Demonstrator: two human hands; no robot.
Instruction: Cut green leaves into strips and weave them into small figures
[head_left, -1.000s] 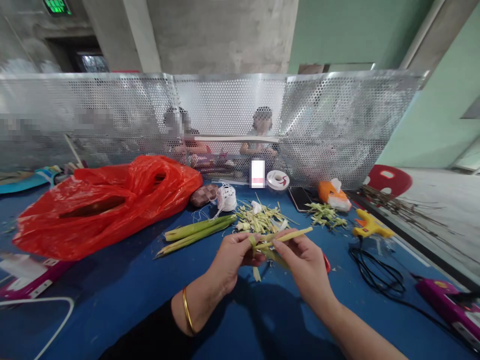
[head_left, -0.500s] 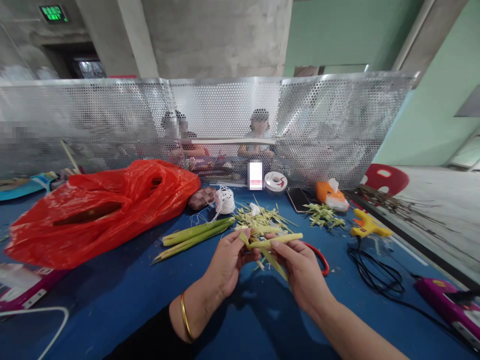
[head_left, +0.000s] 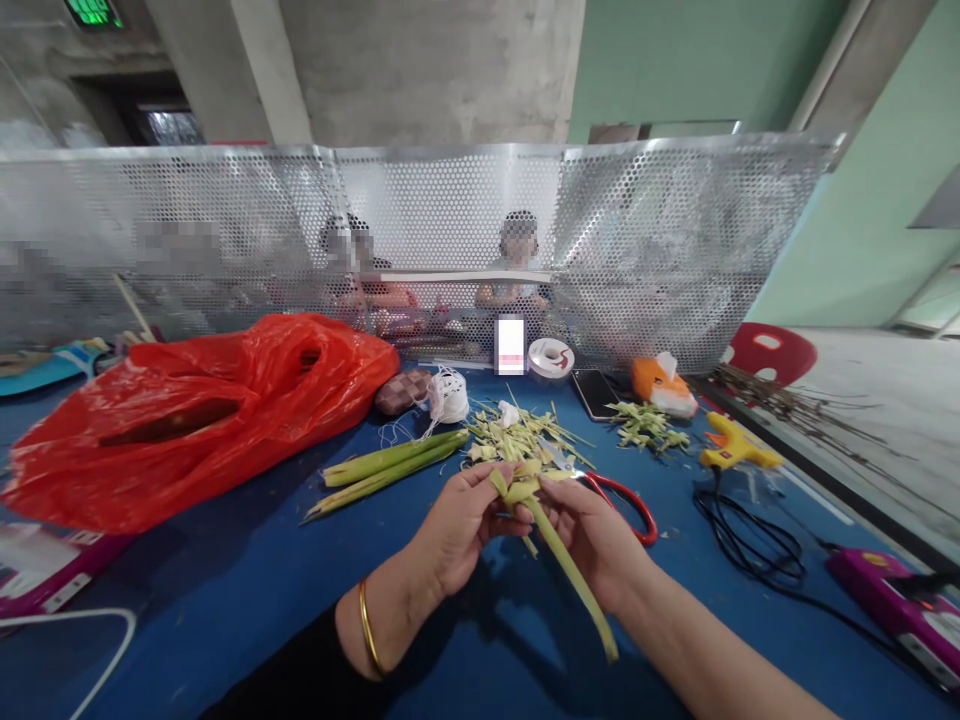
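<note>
Between my two hands is a folded strip of pale green leaf, its long end hanging down toward me over the table. My left hand pinches the folded part between thumb and fingers. From the other side, my right hand grips the same fold with its thumb on top. Just beyond my hands lies a heap of leaf scraps. Red-handled scissors rest beside my right hand, partly hidden by it. Two leaf stalks lie to the left.
A red plastic bag fills the left side. White string, a ribbon roll, a phone and a tissue pack stand farther back. A yellow glue gun with its cord lies right. Behind the perforated screen sit people.
The strip's free end, which pointed right across my right fingers, now hangs down toward me. My right hand has moved slightly left, closer to the left, and more of the scissors shows.
</note>
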